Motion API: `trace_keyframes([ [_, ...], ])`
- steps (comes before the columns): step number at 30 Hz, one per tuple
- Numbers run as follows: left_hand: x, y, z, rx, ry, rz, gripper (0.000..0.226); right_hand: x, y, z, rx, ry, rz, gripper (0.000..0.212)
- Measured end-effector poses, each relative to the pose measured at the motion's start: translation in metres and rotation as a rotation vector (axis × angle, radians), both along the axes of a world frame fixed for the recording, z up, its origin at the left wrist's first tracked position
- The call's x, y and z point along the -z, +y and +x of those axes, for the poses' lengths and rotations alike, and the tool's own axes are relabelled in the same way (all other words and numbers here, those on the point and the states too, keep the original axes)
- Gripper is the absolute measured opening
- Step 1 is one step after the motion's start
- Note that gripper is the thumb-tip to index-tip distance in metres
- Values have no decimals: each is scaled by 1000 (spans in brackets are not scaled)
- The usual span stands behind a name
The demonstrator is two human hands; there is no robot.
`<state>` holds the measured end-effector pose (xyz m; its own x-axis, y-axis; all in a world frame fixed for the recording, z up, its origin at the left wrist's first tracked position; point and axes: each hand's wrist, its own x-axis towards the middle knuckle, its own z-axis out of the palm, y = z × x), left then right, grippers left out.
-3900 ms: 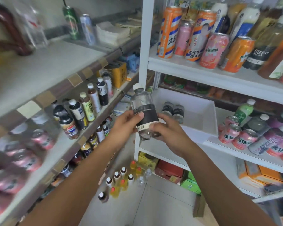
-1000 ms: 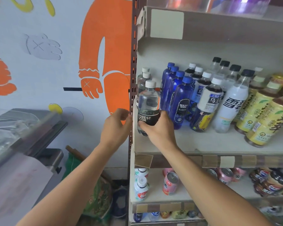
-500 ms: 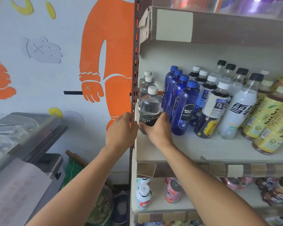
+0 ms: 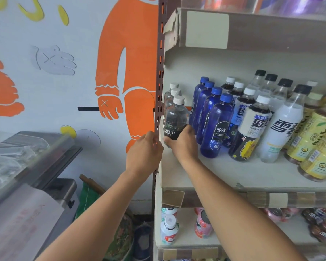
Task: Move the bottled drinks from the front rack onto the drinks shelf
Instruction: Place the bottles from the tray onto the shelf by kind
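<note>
A painted wall [image 4: 45,95] with a large orange cartoon figure [image 4: 128,68] fills the left half of the view. The right half is taken by the drinks shelf [image 4: 224,174], a pale board held on a brown slotted upright [image 4: 159,87], with another shelf board above it and a lower shelf [image 4: 233,240] below that holds small bottles and cans. At the lower left sits a grey machine [image 4: 32,166] with a clear cover.

On the drinks shelf stand rows of bottles running front to back: yellow tea bottles [image 4: 316,151] at the far right, a white-labelled clear bottle [image 4: 279,132] next, a dark drink with a white and yellow label [image 4: 252,129], then a row of blue soda bottles [image 4: 215,127], and at the far left two clear white-capped bottles [image 4: 172,93].

The Forest Soda bottle [image 4: 175,119] stands upright at the front of that left row, just beside the upright and close to the nearest blue bottle. The right hand [image 4: 183,144] wraps its fingers round the bottle's lower part, over the black label's bottom edge. The left hand [image 4: 145,153] is loosely curled against the upright just beside the bottle; whether it touches the bottle cannot be told.
</note>
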<state>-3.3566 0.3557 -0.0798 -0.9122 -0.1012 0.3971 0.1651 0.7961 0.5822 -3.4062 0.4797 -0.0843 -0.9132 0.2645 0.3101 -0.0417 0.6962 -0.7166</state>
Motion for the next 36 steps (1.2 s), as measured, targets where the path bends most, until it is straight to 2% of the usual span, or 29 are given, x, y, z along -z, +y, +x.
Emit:
trace_keyframes([
  [24, 5, 12, 2, -23, -46, -43, 25, 7, -3, -8, 57, -42, 27, 69],
  [32, -3, 5, 20, -8, -16, -45, 28, 8, 4, 10, -15, -173, -2, 64],
  [36, -5, 0, 36, 9, 9, -45, 27, 1, 9, 35, -32, -136, 53, 46],
])
